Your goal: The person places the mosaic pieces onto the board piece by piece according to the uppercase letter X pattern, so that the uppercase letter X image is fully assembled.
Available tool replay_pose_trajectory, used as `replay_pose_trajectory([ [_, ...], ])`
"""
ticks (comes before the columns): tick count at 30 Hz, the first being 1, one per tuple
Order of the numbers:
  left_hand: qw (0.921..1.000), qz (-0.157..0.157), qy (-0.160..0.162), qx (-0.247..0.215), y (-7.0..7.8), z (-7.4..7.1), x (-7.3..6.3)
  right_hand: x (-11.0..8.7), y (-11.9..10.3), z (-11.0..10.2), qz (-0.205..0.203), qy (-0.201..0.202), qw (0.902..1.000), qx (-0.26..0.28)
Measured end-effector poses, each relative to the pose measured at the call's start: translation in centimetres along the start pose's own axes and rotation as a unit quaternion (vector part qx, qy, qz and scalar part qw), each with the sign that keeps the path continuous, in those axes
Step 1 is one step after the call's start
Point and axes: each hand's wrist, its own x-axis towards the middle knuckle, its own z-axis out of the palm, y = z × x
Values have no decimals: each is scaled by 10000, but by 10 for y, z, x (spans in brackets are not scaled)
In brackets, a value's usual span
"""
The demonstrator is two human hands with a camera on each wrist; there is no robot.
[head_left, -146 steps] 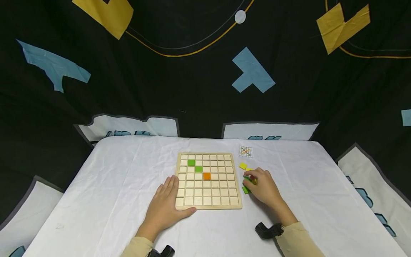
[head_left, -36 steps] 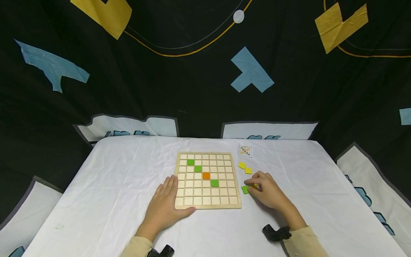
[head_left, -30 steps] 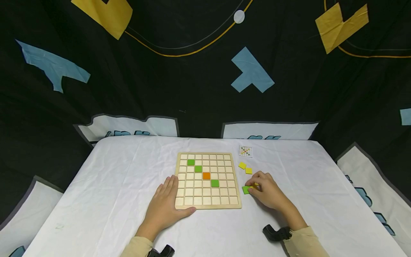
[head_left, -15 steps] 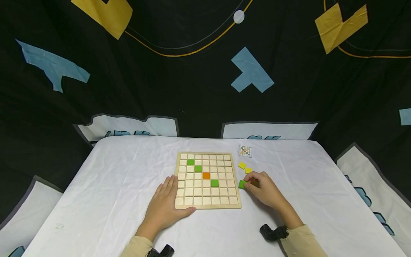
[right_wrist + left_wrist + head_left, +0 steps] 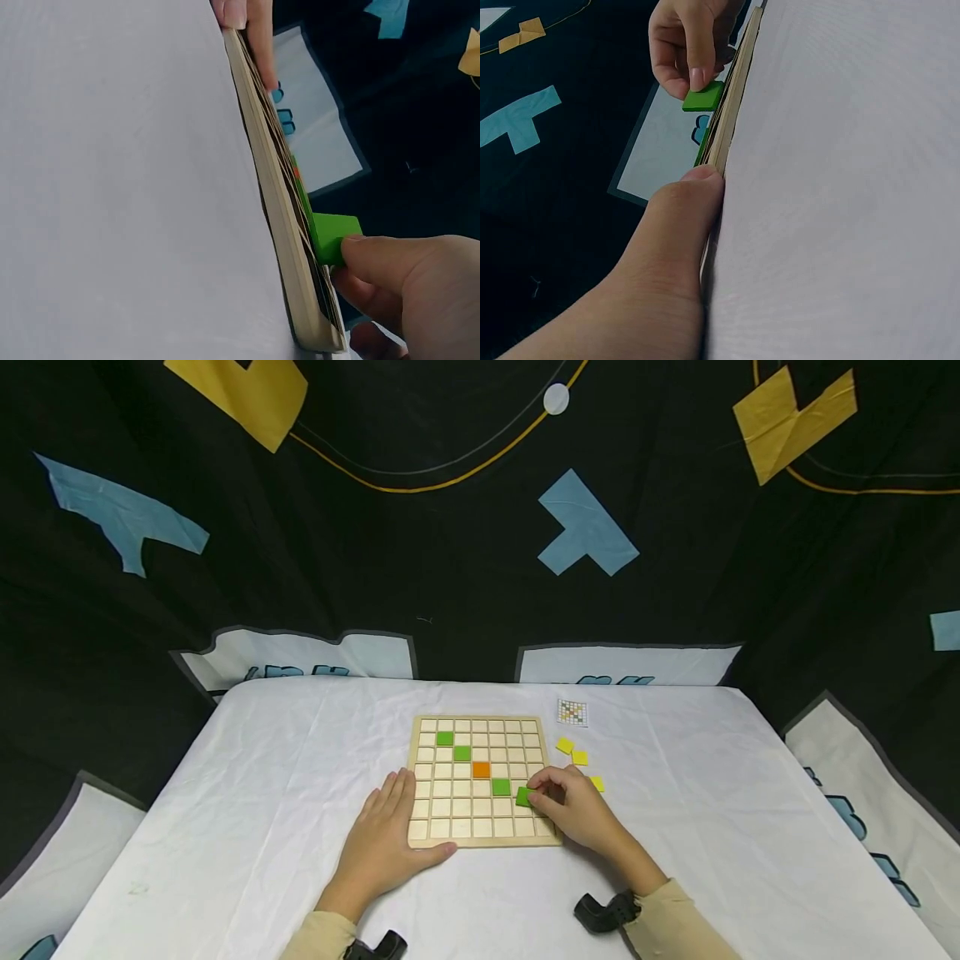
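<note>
A wooden grid board (image 5: 487,842) lies on the white cloth. Several of its cells are plain; three hold green tiles (image 5: 445,738), set along a diagonal with one orange tile (image 5: 481,769). My left hand (image 5: 382,839) rests on the board's left edge with straight fingers, its thumb along the near edge. Over the board's right side, my right hand (image 5: 581,810) pinches another green tile (image 5: 332,234) between thumb and fingers. In the left wrist view this pinched tile (image 5: 703,97) is tilted, just above the board. Beyond the right edge lie yellow tiles (image 5: 565,745), one partly behind the right hand.
A small printed card (image 5: 572,712) with a coloured grid pattern lies past the board's far right corner. Each wrist wears a black camera mount (image 5: 606,912). A black curtain (image 5: 465,610) hangs behind the table's far edge.
A third green tile has come onto the board since the oldest frame. My right hand has lifted another green tile off the cloth and moved left over the board. The left hand stays put.
</note>
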Motion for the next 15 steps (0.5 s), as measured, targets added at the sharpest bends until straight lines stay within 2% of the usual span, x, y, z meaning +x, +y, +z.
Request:
replay_pose_trajectory([
  [5, 10000, -28, -17, -8, -1, 1, 0, 1, 1, 4, -193, -61, 9998, -57],
  [15, 10000, -30, -19, -34, 0, 0, 1, -2, 1, 3, -158, -191, 9996, -144],
])
